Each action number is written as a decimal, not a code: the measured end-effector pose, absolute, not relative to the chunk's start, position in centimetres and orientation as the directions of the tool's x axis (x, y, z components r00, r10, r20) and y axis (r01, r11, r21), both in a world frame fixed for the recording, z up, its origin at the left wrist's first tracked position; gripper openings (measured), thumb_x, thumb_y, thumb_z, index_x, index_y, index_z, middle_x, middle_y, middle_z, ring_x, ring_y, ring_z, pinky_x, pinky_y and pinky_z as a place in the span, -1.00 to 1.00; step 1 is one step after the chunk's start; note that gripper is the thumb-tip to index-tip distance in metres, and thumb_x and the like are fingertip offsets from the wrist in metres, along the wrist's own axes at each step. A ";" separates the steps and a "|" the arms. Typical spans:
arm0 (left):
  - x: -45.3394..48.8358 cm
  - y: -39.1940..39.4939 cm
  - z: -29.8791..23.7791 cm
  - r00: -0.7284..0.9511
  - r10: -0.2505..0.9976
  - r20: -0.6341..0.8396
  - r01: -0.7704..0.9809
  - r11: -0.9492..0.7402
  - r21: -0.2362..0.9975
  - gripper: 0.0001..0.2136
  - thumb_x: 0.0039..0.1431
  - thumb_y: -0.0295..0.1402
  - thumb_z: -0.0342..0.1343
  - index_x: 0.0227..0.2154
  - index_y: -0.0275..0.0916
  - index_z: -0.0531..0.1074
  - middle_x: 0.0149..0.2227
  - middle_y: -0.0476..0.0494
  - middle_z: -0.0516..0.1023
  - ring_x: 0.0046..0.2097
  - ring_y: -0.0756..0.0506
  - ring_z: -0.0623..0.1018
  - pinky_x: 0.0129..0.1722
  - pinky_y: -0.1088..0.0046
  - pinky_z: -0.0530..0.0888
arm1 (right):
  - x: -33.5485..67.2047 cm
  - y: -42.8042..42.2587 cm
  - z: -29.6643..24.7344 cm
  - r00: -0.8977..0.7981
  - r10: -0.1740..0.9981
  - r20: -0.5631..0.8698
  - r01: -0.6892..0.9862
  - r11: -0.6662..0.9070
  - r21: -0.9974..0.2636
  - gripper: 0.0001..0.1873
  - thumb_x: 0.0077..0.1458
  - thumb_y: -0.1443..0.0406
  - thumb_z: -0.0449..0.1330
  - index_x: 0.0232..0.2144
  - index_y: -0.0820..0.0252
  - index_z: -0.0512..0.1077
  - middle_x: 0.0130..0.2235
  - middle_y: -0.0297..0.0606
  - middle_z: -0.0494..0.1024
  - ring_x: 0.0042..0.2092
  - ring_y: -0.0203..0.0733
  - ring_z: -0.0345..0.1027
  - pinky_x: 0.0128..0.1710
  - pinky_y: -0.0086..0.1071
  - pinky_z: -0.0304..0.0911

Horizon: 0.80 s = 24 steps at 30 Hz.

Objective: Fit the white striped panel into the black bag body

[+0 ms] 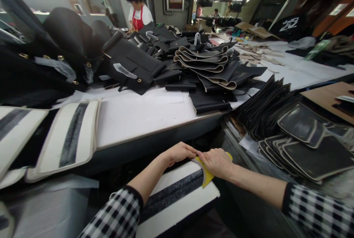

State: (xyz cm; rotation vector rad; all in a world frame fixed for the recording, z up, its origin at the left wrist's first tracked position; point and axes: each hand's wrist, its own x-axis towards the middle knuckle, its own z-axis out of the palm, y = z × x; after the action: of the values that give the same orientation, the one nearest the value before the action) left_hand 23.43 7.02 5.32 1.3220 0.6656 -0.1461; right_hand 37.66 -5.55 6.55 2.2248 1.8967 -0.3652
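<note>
My right hand (217,162) is closed around a yellow hand tool (208,179) with a curved edge. The tool lies against the end of a white panel with a dark stripe (177,190), near my lap. At the panel's far edge my left hand (179,153) is closed, its fingertips pinching by the edge and meeting my right fingers. What lies under those fingertips is partly hidden. More striped white panels (76,135) rest at the left, on and over the table edge.
Ahead is a white-topped table (138,114) heaped with black bag pieces (138,61) and folded strips (204,59). Stacked dark flaps (309,153) sit to my right. Clear plastic (52,201) lies at lower left. A person in a red apron (137,18) stands across the table.
</note>
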 end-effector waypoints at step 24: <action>24.3 7.2 4.8 0.791 0.308 -0.528 0.484 0.213 0.849 -0.70 -0.11 -0.31 0.27 -0.25 -0.25 0.64 -0.36 -0.08 0.63 -0.33 -0.05 0.49 -0.21 0.41 0.42 | 38.4 -9.6 4.5 0.179 0.845 -0.503 -0.452 -0.384 -0.805 -0.30 0.06 -0.18 0.19 0.14 0.00 0.26 -0.36 -0.41 0.33 -0.41 -0.30 0.18 -0.36 -0.42 0.18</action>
State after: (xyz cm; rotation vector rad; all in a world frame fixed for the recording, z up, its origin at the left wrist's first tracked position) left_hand 24.27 7.25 4.84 1.3844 0.7031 -0.1373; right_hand 38.40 -9.57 4.49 2.7948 0.8797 -3.0792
